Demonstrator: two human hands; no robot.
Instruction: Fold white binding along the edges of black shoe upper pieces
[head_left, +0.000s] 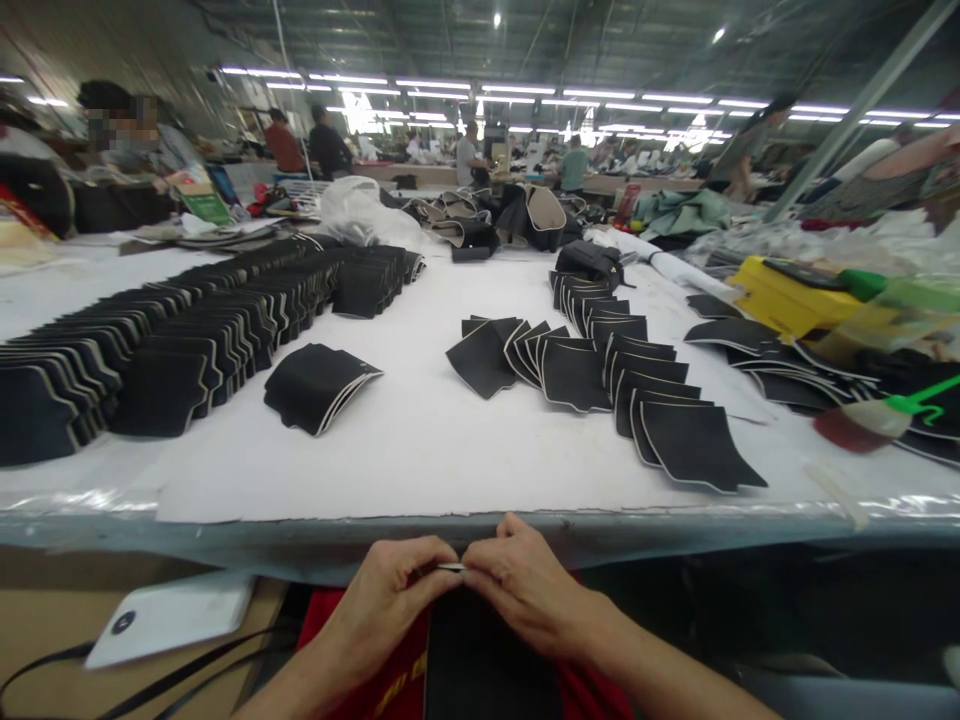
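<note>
Here two hands, left hand [386,590] and right hand [525,585], pinch one black piece [480,650].

Bare white table cover [420,440] lies open straight ahead, a clear lane running back between the small black stack [319,385] at left and the fanned black pieces [600,380] at right. Long overlapped rows [172,325] block the left side; a glue bottle [874,418] and yellow box [787,300] crowd the right.

Both hands meet below the table's near edge [480,525], left hand [390,590] and right hand [525,590] pinching one cut piece [480,660] between fingertips. Beyond the fingers, a small stack [319,385] lies left, a fanned row of pieces [637,390] right, long overlapping rows [150,340] far left. A white device [172,615] lies left of the fingers.
</note>
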